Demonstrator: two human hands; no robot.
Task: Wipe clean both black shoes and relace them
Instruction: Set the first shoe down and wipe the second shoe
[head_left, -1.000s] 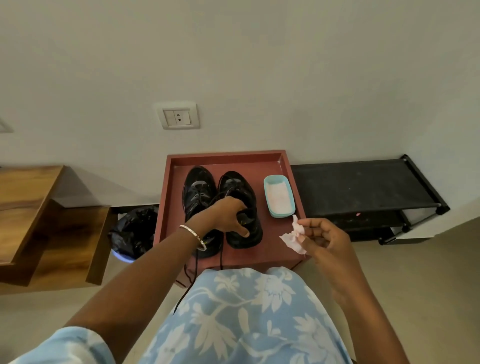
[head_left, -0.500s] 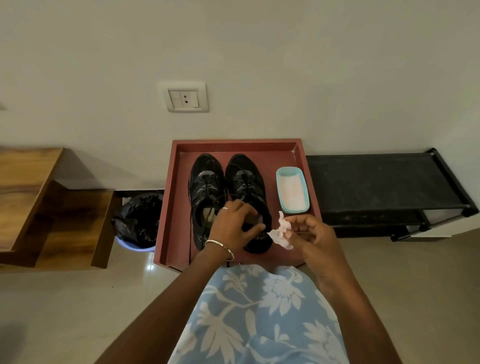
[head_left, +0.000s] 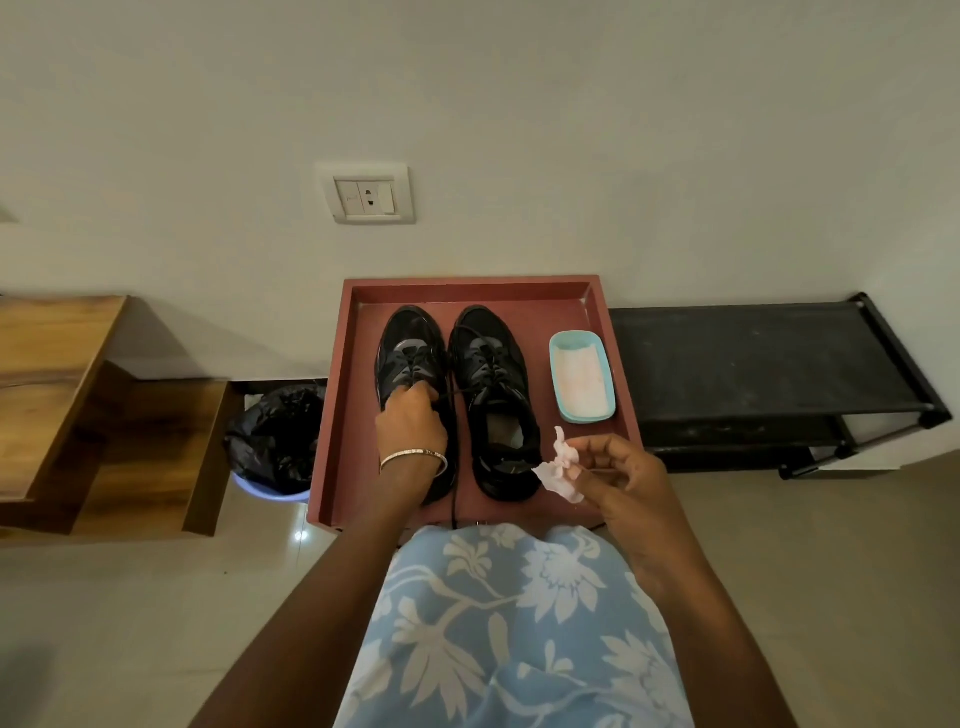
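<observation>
shoes: left shoe (head_left: 410, 338) and right shoe (head_left: 493, 374) stand side by side in the red tray (head_left: 467, 285), toes to wall | left hand (head_left: 410, 421): has shifted from right shoe's opening to left shoe's tongue, fingers curled, apparently pinching a lace (head_left: 453, 395) | right hand (head_left: 618, 478): still pinches crumpled wipe (head_left: 558, 465) beside right shoe's heel | dish (head_left: 576, 335): unmoved, tray's right side

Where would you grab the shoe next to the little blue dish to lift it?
Probably by the heel collar of that shoe, coming from above on the person's side: its mouth gapes upward and its heel faces them.
</observation>
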